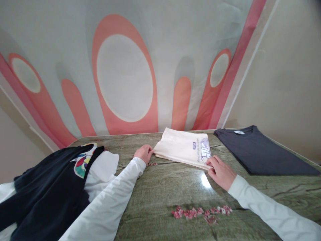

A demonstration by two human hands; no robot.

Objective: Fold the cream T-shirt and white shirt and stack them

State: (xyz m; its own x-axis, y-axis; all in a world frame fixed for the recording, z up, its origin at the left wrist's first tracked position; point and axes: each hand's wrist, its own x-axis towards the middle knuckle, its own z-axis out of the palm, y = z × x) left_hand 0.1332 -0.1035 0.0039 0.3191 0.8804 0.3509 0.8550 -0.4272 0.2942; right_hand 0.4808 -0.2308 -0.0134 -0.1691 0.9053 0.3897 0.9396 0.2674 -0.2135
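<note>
A folded cream T-shirt (181,146) with a purple print lies at the far middle of the green marbled table (160,190). My left hand (143,153) pinches its near left corner. My right hand (220,171) grips its near right corner, by the print. Both arms wear white long sleeves.
A folded dark grey T-shirt (260,151) lies flat at the right. A heap of black and white clothes (55,187) with a coloured print sits at the left edge. A pink flower pattern (200,212) marks the tabletop near me. A wall with pink ovals stands behind.
</note>
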